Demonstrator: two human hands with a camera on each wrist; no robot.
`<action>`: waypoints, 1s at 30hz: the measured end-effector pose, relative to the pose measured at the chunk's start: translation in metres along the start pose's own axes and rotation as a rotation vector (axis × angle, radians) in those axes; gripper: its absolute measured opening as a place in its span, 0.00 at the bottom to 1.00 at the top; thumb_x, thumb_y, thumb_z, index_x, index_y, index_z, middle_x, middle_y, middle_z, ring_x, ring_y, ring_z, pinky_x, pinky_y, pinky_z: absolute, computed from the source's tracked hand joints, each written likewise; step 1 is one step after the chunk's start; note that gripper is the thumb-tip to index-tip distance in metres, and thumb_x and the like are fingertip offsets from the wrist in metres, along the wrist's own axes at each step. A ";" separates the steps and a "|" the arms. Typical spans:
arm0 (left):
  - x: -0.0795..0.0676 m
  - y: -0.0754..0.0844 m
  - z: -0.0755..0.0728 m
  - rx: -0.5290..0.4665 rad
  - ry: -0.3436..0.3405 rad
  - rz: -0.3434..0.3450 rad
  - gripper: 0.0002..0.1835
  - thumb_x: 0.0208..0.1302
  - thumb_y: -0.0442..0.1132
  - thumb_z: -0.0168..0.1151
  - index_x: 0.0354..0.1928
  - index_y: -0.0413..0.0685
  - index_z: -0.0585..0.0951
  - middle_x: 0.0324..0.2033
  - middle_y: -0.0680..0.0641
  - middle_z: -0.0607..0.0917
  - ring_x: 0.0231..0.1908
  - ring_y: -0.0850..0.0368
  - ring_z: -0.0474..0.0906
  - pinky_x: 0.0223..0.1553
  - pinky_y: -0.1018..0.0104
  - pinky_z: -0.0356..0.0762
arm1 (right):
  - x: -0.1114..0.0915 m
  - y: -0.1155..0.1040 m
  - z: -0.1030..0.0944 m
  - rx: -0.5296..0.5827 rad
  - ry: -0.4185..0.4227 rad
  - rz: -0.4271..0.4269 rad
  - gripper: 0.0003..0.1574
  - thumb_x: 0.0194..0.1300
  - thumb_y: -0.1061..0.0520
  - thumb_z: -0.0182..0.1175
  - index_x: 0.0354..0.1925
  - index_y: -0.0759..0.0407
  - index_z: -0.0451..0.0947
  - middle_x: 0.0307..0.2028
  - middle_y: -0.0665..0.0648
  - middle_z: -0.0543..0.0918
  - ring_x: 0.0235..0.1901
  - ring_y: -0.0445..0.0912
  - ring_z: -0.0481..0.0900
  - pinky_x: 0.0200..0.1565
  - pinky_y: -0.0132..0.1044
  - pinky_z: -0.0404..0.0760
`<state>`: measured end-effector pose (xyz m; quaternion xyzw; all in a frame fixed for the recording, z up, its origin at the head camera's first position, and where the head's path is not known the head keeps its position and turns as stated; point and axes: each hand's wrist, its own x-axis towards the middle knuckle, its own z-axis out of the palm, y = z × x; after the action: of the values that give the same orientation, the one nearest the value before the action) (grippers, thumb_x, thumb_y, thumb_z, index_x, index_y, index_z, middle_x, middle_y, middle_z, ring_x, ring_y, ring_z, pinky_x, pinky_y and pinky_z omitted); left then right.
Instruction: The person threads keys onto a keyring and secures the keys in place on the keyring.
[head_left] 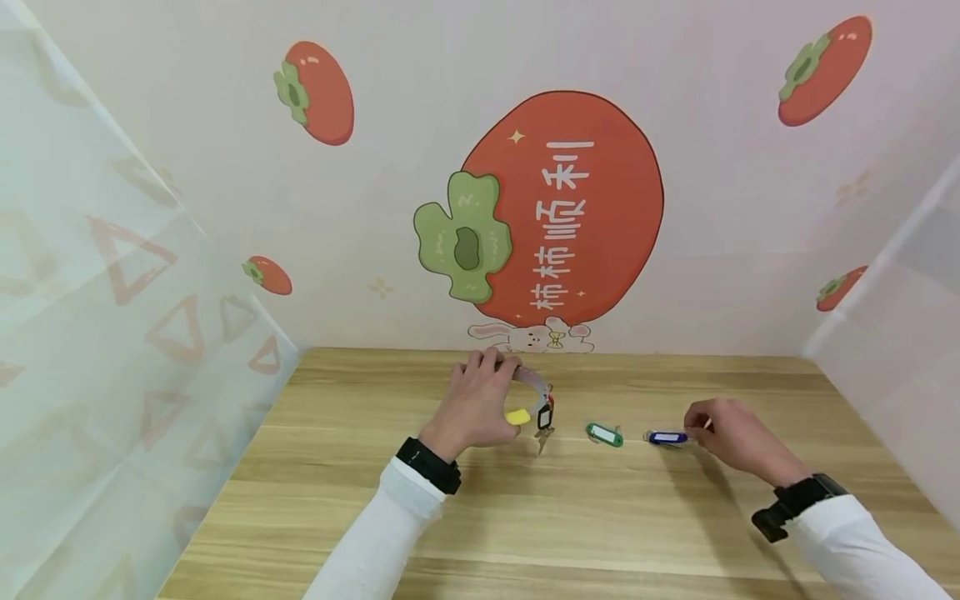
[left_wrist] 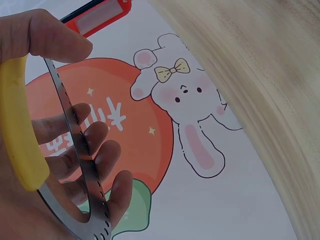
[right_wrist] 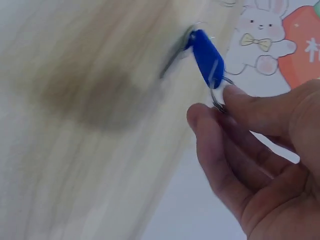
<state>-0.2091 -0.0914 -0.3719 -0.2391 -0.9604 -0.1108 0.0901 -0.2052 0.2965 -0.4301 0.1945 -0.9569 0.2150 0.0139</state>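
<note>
In the head view my left hand [head_left: 480,400] holds a large metal key ring [head_left: 536,392] with a yellow grip. Small slots run along its flat band [left_wrist: 75,132] in the left wrist view, where the yellow grip [left_wrist: 20,125] lies near the thumb's base. From the ring hang a black-framed key tag [head_left: 544,416], a red tag [left_wrist: 100,20] and a key [head_left: 543,439]. My right hand [head_left: 738,437] pinches the split ring [right_wrist: 219,106] of a blue key tag [right_wrist: 207,57] between thumb and forefinger. A thin metal piece hangs at its far end.
A green key tag [head_left: 604,434] with a white label lies on the wooden table [head_left: 585,517] between the hands. Behind the table stands a pale wall [head_left: 375,167] with printed persimmons and a rabbit. Pale side panels [head_left: 150,333] flank the table.
</note>
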 end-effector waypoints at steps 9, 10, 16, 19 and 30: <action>-0.001 0.002 0.000 0.011 0.006 0.002 0.42 0.41 0.45 0.74 0.65 0.48 0.75 0.56 0.42 0.75 0.55 0.42 0.70 0.53 0.41 0.71 | 0.008 -0.025 -0.007 0.050 0.176 0.002 0.03 0.63 0.67 0.67 0.38 0.63 0.84 0.29 0.52 0.84 0.27 0.42 0.80 0.27 0.36 0.77; -0.001 0.002 -0.001 0.012 0.005 0.002 0.42 0.41 0.45 0.74 0.65 0.48 0.75 0.56 0.42 0.75 0.56 0.42 0.70 0.53 0.41 0.71 | 0.009 -0.027 -0.008 0.050 0.202 -0.008 0.04 0.63 0.68 0.67 0.38 0.63 0.85 0.30 0.52 0.84 0.28 0.43 0.81 0.27 0.36 0.77; -0.001 0.004 -0.001 0.012 -0.006 0.004 0.42 0.42 0.45 0.74 0.66 0.48 0.74 0.58 0.42 0.74 0.57 0.42 0.69 0.54 0.40 0.70 | 0.013 -0.039 -0.010 0.044 0.346 -0.057 0.09 0.61 0.71 0.67 0.37 0.61 0.87 0.33 0.56 0.85 0.31 0.50 0.84 0.32 0.42 0.83; -0.001 0.004 -0.002 0.011 -0.010 0.003 0.42 0.42 0.45 0.75 0.66 0.48 0.74 0.58 0.42 0.74 0.57 0.41 0.69 0.54 0.40 0.70 | 0.015 -0.045 -0.011 0.052 0.402 -0.084 0.10 0.60 0.74 0.66 0.36 0.63 0.88 0.34 0.58 0.84 0.31 0.52 0.85 0.32 0.46 0.85; -0.001 0.006 -0.003 0.019 -0.009 0.004 0.43 0.43 0.46 0.75 0.66 0.49 0.74 0.59 0.41 0.73 0.58 0.41 0.69 0.55 0.39 0.70 | 0.032 -0.071 -0.011 0.069 0.484 -0.126 0.11 0.58 0.73 0.67 0.38 0.64 0.89 0.32 0.57 0.85 0.28 0.47 0.82 0.28 0.36 0.79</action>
<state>-0.2044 -0.0876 -0.3680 -0.2407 -0.9613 -0.1006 0.0881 -0.2082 0.2307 -0.3875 0.1969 -0.9040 0.2863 0.2492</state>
